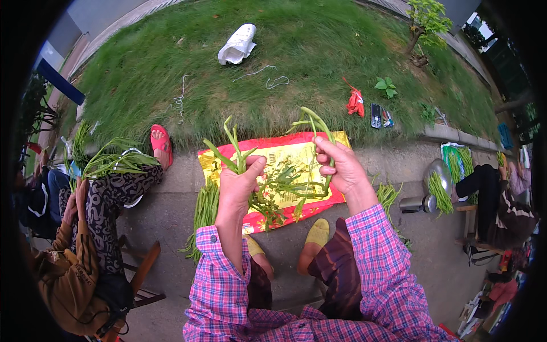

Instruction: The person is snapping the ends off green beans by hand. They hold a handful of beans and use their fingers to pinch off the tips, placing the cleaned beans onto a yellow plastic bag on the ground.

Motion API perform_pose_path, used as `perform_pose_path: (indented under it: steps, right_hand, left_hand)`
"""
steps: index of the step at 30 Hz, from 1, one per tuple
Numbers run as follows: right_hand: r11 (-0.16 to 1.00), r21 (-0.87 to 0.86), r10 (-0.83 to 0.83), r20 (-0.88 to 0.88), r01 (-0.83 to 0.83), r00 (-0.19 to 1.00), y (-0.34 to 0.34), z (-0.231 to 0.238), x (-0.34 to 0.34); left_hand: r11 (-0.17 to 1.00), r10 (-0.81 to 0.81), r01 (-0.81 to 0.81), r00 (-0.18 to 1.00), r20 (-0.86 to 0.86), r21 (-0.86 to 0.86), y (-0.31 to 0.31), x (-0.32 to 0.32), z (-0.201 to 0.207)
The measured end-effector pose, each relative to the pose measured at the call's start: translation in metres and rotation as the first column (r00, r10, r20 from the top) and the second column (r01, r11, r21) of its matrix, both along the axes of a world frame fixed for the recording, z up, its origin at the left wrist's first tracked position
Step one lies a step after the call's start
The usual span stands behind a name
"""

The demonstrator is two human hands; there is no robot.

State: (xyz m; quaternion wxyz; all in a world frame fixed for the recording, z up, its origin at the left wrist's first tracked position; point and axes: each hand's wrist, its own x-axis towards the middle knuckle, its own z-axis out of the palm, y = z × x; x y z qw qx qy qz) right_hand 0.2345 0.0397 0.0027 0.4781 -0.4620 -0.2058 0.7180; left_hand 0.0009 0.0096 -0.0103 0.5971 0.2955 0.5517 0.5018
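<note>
In the head view, the left hand [239, 187] is closed around a few short green vegetable stalks [219, 155], whose cut or broken ends stick up past the thumb and forefinger. The right hand [345, 166] pinches a long green stalk [323, 124] between thumb and fingers; it arches above the fingertips and bends round below them. The two hands are apart, both over a red and yellow printed sack [333, 200] spread on the pavement [162, 214] by the grass [307, 57]. Leafy trimmings [280, 181] lie on the middle of the sack.

A pile of stalks [206, 214] lies at the sack's left edge, and a smaller bunch [388, 195] lies to its right. The wearer's yellow slippers [318, 232] stand just below the sack.

At the left, a person in a brown top [74, 279] holds a leafy bunch of greens [117, 159]; a red sandal [161, 145] shows on one foot. At the right, a metal basin [436, 169] stands near another bunch of stalks [440, 194].

On the grass lie a white sack [238, 44], a red crumpled item [355, 102] and a keypad phone [376, 115].
</note>
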Motion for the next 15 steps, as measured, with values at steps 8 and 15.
perform_pose_path:
  steps: [8,15]
  right_hand:
    - [0.978,0.0,0.2,0.278,-0.208,0.939,-0.023,0.002,-0.046]
    - [0.968,0.036,0.229,0.281,-0.249,0.932,-0.029,-0.008,-0.061]
  left_hand:
    - [0.999,-0.033,0.033,0.999,-0.024,-0.004,-0.003,0.017,0.002]
    - [0.999,0.029,-0.028,0.999,0.029,-0.028,0.0,0.01,-0.007]
